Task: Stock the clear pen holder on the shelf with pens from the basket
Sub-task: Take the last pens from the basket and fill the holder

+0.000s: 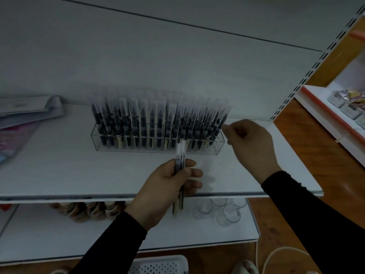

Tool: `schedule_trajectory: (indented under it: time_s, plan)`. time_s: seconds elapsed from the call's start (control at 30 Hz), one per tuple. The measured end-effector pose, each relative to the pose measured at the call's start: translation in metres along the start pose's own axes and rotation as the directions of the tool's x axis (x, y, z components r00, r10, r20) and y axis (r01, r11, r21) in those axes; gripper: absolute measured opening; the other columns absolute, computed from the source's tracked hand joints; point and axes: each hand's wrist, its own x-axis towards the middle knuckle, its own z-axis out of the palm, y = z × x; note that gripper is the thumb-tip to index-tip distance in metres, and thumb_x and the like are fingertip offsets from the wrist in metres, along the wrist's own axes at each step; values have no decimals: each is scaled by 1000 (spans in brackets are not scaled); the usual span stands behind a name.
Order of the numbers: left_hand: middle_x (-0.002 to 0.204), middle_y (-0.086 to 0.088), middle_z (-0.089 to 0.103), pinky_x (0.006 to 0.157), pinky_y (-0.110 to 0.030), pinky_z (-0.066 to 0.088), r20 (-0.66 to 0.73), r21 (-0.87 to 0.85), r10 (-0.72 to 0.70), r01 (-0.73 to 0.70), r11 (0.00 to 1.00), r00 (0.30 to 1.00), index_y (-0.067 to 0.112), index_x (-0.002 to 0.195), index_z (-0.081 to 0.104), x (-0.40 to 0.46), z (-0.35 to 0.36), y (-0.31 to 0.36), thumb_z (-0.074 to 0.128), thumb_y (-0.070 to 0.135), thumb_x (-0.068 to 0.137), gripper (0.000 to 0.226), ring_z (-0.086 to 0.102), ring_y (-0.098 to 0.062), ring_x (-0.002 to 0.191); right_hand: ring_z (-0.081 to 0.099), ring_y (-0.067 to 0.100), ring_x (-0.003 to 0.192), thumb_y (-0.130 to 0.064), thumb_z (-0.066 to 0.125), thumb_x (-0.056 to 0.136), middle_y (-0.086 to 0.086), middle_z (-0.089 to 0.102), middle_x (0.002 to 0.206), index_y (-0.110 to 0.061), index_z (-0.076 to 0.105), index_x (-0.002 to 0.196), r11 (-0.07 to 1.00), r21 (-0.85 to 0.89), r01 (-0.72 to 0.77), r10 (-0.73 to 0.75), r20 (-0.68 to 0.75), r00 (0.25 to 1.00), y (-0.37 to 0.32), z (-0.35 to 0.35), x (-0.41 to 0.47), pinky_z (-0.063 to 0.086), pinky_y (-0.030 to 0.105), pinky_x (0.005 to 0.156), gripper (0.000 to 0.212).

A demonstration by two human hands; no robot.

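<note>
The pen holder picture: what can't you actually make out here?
- Head view: print on the pens in the clear holder, too small and blurred.
- Whether the right hand pinches a pen: motion blur.
- How many pens the left hand grips: fingers cover them.
- The basket, cut off by the bottom edge.

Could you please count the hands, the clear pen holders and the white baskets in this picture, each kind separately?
Hands: 2, the left hand gripping pens, and the right hand
Clear pen holder: 1
White basket: 1
Total: 4
</note>
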Motion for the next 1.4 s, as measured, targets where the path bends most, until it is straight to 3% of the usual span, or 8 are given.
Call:
schedule_trajectory:
  time_s: [0.13,0.3,0.43,0.67,0.8,0.9,1.1,1.4]
  plan:
    - [97,-15,72,78,-32,59,73,-67,-31,36,997,997,3,109,62,0,2,1,46,8,99,20,70,-22,80,67,14,74,-42,63,88,0,72,78,-23,72,83,969,208,-137,55,355,933,-11,7,-28,55,33,74,21]
    - [97,-15,71,78,-29,58,201,-31,-29,35,999,979,2,110,65,-3,3,0,46,11,98,24,69,-22,85,56,5,64,-30,62,92,-7,61,65,-16,69,77,908,359,-214,-69,633,771,-21,10,-41,45,17,67,22]
    - [100,-14,73,83,-31,58,215,8,-36,36,999,976,5,110,65,-3,4,0,46,12,98,23,69,-22,88,52,8,63,-25,64,90,-3,57,63,-13,67,74,859,423,-289,-63,647,760,-19,8,-39,45,18,65,20]
    - [93,-14,74,79,-35,58,28,32,-67,66,997,997,8,110,61,0,3,-1,45,17,100,21,69,-25,81,61,10,71,-21,65,89,0,67,72,-10,71,89,706,613,-354,149,360,921,-13,-4,-17,51,21,66,13]
    - [71,-9,66,55,-28,50,-79,15,-43,44,999,996,5,102,61,1,0,1,45,16,100,20,60,-21,62,66,10,74,-25,61,94,-2,72,78,-22,72,90,844,530,-85,84,27,996,-11,-23,1,54,26,72,12]
    - [67,-8,61,54,-29,42,-117,13,-43,45,999,992,5,98,58,3,-1,1,47,16,99,16,53,-19,58,70,13,78,-28,59,95,-5,73,82,-30,70,89,937,345,63,-9,-156,988,-9,-28,8,58,39,79,12]
    - [72,-12,60,54,-30,43,-113,-120,-82,69,990,990,3,99,58,5,0,2,45,-1,93,15,55,-21,59,67,7,82,-29,59,94,-6,71,88,-16,72,105,967,214,137,-86,-231,969,-13,-23,16,55,26,81,21]
    - [77,-10,68,65,-29,53,-48,-73,-16,12,997,999,3,100,59,3,0,-1,42,-3,96,18,65,-23,71,63,-3,73,-27,60,94,-12,67,81,-16,72,104,970,188,154,-112,-215,970,-16,-16,20,46,5,71,19]
